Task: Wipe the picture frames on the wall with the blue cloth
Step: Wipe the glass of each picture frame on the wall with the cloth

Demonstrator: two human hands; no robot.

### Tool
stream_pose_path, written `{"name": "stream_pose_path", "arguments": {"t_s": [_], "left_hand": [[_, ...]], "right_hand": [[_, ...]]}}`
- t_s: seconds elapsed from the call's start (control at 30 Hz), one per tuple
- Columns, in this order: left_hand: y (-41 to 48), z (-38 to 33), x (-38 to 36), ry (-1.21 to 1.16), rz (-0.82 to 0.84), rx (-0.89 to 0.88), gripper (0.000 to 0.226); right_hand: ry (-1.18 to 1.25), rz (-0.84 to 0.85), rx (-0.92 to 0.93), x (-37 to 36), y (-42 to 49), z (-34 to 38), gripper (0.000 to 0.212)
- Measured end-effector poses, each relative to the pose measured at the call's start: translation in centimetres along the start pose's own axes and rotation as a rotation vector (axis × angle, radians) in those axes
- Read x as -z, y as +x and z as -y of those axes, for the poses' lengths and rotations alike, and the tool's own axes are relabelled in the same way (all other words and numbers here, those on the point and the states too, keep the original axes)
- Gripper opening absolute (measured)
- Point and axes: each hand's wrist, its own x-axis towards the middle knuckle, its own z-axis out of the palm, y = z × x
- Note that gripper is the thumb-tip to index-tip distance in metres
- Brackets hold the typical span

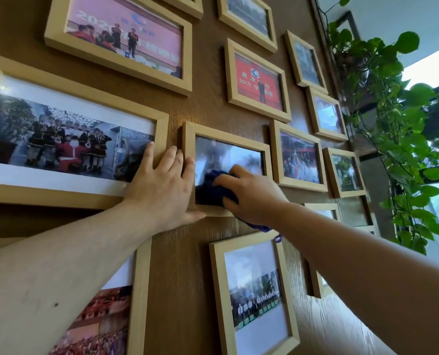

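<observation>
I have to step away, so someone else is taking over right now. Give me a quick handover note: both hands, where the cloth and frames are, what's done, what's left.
Left hand: flat and open, bracing the left edge of the small center frame, fingers also touching the big frame beside it.
Right hand: holding the blue cloth, pressed on the lower glass of the center frame.
Done: wiping of that frame is underway; which others are already clean cannot be told.
Left: finish this glass and its wooden edges, then the other frames on the wall as needed.
</observation>
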Motion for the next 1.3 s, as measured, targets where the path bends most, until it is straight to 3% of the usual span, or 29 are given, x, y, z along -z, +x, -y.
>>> {"name": "stream_pose_path", "arguments": {"t_s": [0.1,0.23,0.43,0.53,0.63,0.8,0.93,1.17,1.3], "left_hand": [[-0.1,0.0,0.0,0.010,0.003,0.005,0.112],[0.0,-0.1,0.0,-0.014,0.012,0.019,0.112],[0.2,-0.1,0.0,0.020,0.034,0.018,0.113],[-0.2,-0.2,0.3,0.041,0.034,0.011,0.110],[-1.7,-0.4,0.5,0.064,0.009,-0.077,0.104],[-4.5,-3.6,-0.2,-0.014,-0.026,-0.367,0.093],[-5.2,-7.3,-1.7,-0.169,0.077,-0.489,0.093],[-4.9,-9.0,-3.6,-0.228,0.148,-0.455,0.100],[-4.9,-9.3,-3.8,-0.230,0.132,-0.440,0.097]], "right_hand": [[0.062,-0.023,0.071,0.3,0.5,2.2,0.036],[0.015,0.009,0.019,0.1,-1.5,1.7,0.035],[-0.104,0.086,-0.194,-0.7,-5.0,-2.8,0.032],[-0.019,-0.001,-0.370,-1.3,-7.6,-4.3,0.030],[0.124,-0.090,-0.544,-2.4,-11.0,-3.9,0.029],[0.193,-0.030,-0.637,-4.9,-15.9,-1.1,0.029],[0.225,0.008,-0.753,-6.2,-16.6,0.2,0.031],[0.274,-0.047,-0.780,-6.6,-14.8,3.5,0.027],[0.362,-0.079,-0.660,-6.3,-14.1,6.7,0.032]]}}
